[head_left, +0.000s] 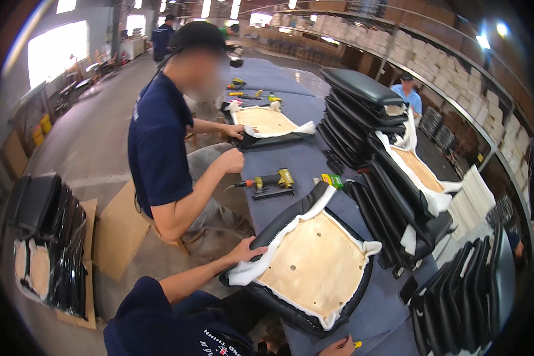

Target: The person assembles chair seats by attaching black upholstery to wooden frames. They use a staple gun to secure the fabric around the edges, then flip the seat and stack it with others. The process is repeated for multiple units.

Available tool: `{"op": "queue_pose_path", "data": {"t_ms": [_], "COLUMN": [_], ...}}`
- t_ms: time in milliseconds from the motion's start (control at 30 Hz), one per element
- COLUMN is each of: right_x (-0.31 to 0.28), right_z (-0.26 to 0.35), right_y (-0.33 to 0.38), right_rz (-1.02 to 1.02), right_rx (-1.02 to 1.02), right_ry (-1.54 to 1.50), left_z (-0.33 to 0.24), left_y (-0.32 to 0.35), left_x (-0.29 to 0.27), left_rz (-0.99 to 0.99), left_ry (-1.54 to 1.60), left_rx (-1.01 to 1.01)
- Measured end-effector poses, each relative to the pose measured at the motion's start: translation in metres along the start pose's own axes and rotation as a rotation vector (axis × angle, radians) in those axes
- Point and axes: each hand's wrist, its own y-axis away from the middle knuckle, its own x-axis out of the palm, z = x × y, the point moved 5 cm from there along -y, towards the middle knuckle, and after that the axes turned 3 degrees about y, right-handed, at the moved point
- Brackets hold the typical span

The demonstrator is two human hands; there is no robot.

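A chair seat (314, 267) lies underside up on the blue-grey table in front of me. Its pale plywood board is ringed by white padding and a black cover. My left hand (247, 251) grips its left edge, thumb and fingers closed on the black cover and padding. Low in the picture, partly cut off, my right hand (337, 346) is closed around a small tool with a yellow handle (358, 343) and a thin shaft, perhaps a screwdriver. This hand is apart from the seat, near the table's front edge.
Beyond the seat lies a yellow-and-black staple gun (273, 183) beside a green-and-yellow box (332, 180). Stacked black seats (362, 113) rise at the right, more (463, 296) nearer. At left, a co-worker (166, 142) handles another seat (267, 121). Wrapped seats (47, 243) stand on the floor.
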Motion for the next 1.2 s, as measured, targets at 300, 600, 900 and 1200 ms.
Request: {"op": "queue_pose_path", "data": {"t_ms": [300,600,900,1200], "right_x": [0.149,0.001,0.075,0.186], "right_z": [-0.157,-0.058,0.115,0.118], "right_y": [0.002,-0.205,-0.229,-0.171], "right_rz": [0.411,-0.163,0.095,-0.013], "right_rx": [0.553,-0.034,-0.189,-0.062], "right_ry": [-0.890,-0.358,-0.687,-0.541], "left_z": [0.015,0.013,-0.094,-0.104], "left_y": [0.091,0.182,0.124,-0.020], "left_x": [0.048,0.150,0.114,0.097], "left_rz": [-0.168,0.592,0.712,1.094], "left_ry": [0.014,0.008,-0.572,-0.920], "left_rx": [-0.159,0.166,0.971,1.075]}}
